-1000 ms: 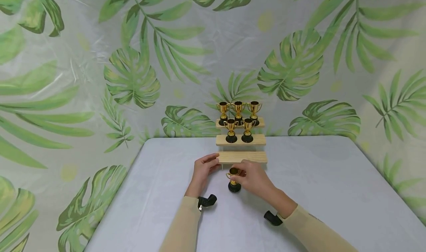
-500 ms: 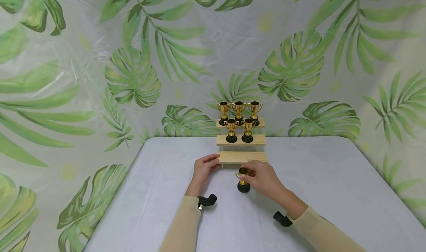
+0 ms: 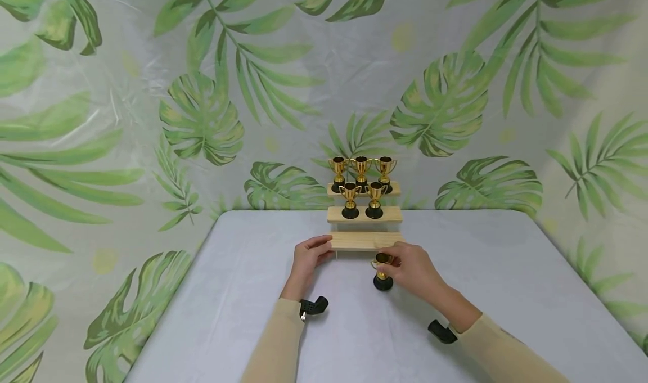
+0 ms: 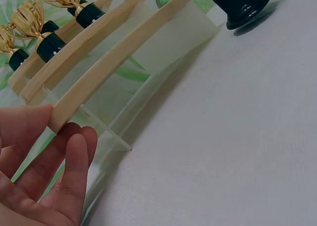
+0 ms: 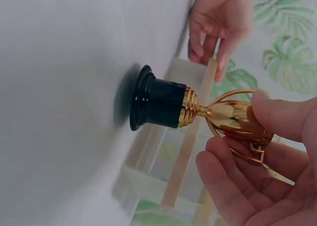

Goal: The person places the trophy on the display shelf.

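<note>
A small gold trophy cup (image 5: 237, 118) with a black base is pinched by its bowl between the thumb and fingers of my right hand (image 3: 412, 267). It is upright in the head view, its base (image 5: 158, 101) close over the tablecloth, in front of the stand's right end. My left hand (image 3: 307, 262) grips the left end of the lowest wooden shelf (image 4: 106, 67), thumb above and fingers below. Two matching trophies (image 3: 374, 200) stand on the middle shelf (image 3: 336, 214). Three more trophies (image 3: 361, 172) line the top shelf (image 3: 396, 190).
Clear side panels (image 4: 168, 45) hold up the three-step stand. A white cloth covers the table (image 3: 486, 265), whose back edge meets a leaf-print curtain (image 3: 283, 118). A black wrist camera (image 3: 442, 331) sits on the right wrist, another camera (image 3: 316, 305) on the left.
My right hand has moved to the right with the trophy, from in front of the stand's left part to in front of its right end. The left hand stays on the shelf.
</note>
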A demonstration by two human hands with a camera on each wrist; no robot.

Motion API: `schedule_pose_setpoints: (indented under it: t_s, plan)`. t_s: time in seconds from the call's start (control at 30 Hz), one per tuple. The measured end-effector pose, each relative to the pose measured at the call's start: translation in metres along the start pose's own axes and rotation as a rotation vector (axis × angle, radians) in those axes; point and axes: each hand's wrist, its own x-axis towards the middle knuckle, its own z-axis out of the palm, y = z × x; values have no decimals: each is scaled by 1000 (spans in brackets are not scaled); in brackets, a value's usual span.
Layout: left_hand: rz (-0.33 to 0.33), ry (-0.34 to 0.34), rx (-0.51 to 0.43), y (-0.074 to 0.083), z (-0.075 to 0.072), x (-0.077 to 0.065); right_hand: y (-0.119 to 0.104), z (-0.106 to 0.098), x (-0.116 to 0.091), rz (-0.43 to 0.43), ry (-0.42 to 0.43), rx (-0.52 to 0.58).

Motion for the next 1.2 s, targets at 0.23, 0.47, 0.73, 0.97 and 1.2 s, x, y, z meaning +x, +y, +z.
schedule_pose_setpoints:
  t_s: [0.23, 0.47, 0.73, 0.97, 1.2]
  plan:
    - [8, 6, 10, -1, 1, 0, 2, -11, 1, -33, 17, -23]
    - [-4, 16, 23, -2, -1, -1, 2, -18, 5, -41, 26, -19]
    - [-9, 21, 44, -3, 0, -1, -1, -30, 14, -38, 42, -22]
    - [-5, 21, 46, -3, 0, -2, -4, -36, 23, -49, 61, -13]
    - [-7, 11, 37, -2, 0, -1, -6, -39, 33, -51, 73, -20]
